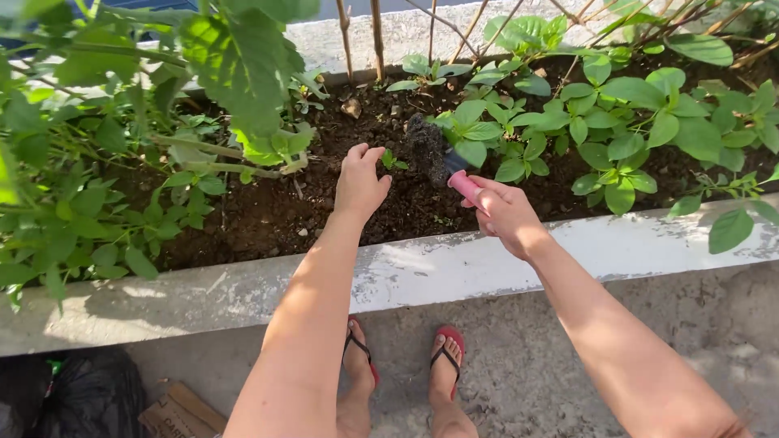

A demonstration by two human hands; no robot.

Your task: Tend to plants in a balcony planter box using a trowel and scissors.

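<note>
My right hand point(505, 212) grips the pink handle of a small garden trowel point(432, 152), whose soil-caked dark blade points up and left over the bed. My left hand point(359, 182) reaches into the dark soil point(268, 215) just left of the blade, fingers bent near a tiny green seedling point(393, 160). Whether the fingers pinch anything I cannot tell. Both arms stretch over the pale concrete rim point(422, 268) of the raised planter.
Leafy green plants point(617, 130) fill the right side of the bed and taller ones point(97, 162) the left. Thin wooden stakes point(377, 36) stand at the back. Below are my feet in red flip-flops point(449, 353), a black bag point(81, 397) and cardboard point(178, 414).
</note>
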